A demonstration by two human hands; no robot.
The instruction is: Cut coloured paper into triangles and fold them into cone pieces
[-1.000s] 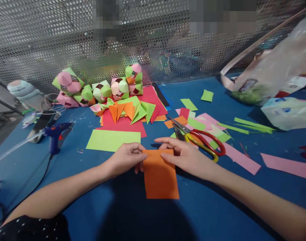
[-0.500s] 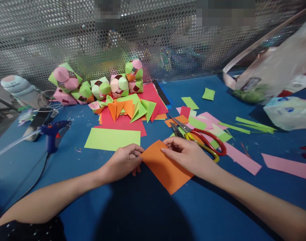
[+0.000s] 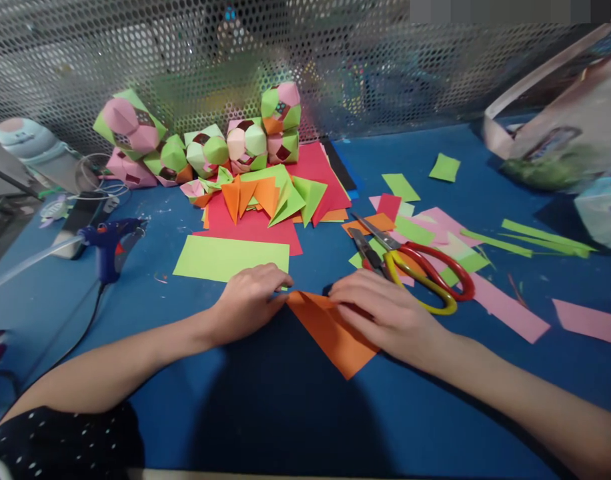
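Observation:
A square of orange paper (image 3: 340, 343) lies on the blue table in front of me, its far part folded over toward the near side. My left hand (image 3: 248, 300) is closed, thumb and fingers pinching the paper's left corner. On the right, my right hand (image 3: 393, 313) grips the folded edge, its fingers bent over it and partly hiding that side. Just past my left hand rests a light green paper rectangle (image 3: 225, 259). Scissors (image 3: 378, 232) with red and yellow handles lie beyond my right hand, beside a grey-bladed cutter (image 3: 368, 250).
Folded pink-and-green paper balls (image 3: 205, 150) stand along a perforated metal screen (image 3: 335, 87). Orange and green folded pieces (image 3: 255, 193) sit on red sheets. A blue glue gun (image 3: 108, 257) and a bottle (image 3: 33, 153) are at left. Pink strips (image 3: 510, 310) and a bag (image 3: 545, 160) are at right.
The orange paper's far corner has been folded over toward me, so the flat square now looks like a triangle. Both hands have closed in on the fold. The camera view has shifted slightly.

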